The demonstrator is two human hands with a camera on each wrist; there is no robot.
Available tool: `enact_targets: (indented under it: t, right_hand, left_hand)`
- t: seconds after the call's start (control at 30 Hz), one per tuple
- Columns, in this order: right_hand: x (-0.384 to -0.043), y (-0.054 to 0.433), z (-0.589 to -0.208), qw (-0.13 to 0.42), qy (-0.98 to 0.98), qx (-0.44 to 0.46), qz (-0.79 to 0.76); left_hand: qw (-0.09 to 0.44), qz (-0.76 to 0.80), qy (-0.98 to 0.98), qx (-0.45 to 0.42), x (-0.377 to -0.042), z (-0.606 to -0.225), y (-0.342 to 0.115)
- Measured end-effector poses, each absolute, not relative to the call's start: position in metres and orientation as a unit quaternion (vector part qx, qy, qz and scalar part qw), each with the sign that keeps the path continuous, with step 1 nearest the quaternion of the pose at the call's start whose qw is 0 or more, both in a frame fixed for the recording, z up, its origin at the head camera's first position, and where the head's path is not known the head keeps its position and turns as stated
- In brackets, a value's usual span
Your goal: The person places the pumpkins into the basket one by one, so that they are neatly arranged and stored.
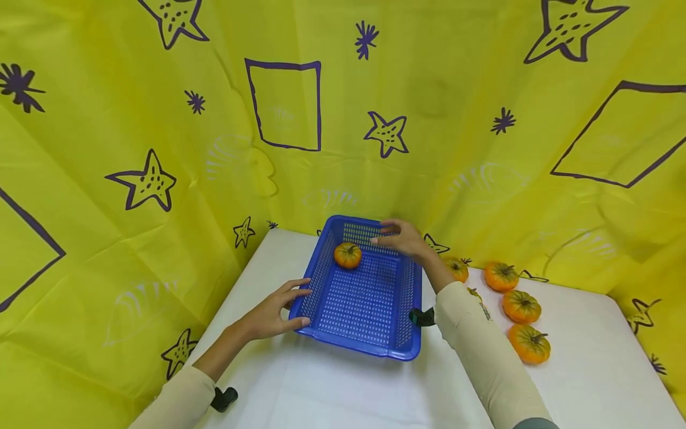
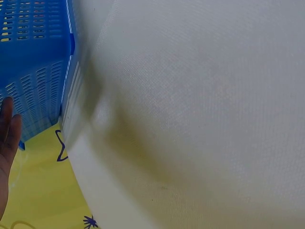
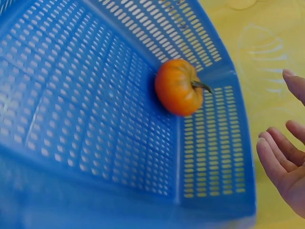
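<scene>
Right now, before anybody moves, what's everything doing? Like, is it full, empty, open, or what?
Basket: open on top, one pumpkin inside
Pumpkin in the basket: whole, stem on
Other pumpkins: outside the basket, on the table
Left hand: at the basket's left edge, fingers spread
Right hand: empty, thumb and fingers apart
Yellow cloth: hanging, creased

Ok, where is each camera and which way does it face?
Head: on the head, facing forward and down at the blue basket; left hand, right hand, sleeves show.
Left wrist: on that wrist, facing white tabletop and basket; left hand partly shows.
Right wrist: on that wrist, facing into the basket; right hand partly shows.
Head and right wrist share the basket's pumpkin.
</scene>
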State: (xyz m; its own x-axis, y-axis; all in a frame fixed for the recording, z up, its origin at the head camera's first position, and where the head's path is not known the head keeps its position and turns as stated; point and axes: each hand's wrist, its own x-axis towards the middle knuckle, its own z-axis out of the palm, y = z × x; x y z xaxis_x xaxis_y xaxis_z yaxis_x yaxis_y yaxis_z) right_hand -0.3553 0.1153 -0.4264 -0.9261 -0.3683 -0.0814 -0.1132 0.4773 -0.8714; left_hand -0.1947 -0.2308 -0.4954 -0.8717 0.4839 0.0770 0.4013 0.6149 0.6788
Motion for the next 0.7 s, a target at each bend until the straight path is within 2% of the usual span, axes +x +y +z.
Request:
enact_targets:
  t: [0.37,0.7]
  right_hand:
    - [-0.333,0.159,-0.405,0.120,0.859,-0.156,-0.473]
    - [-0.313,0.197,-0.406,0.103,0.864,-0.166,-0.464]
  left_hand:
    - [0.055,0.369,0.894,0.249,-0.194,-0.494,-0.229]
    - [0.058,0.364,0.897,0.246,-0.193,-0.495,-0.230]
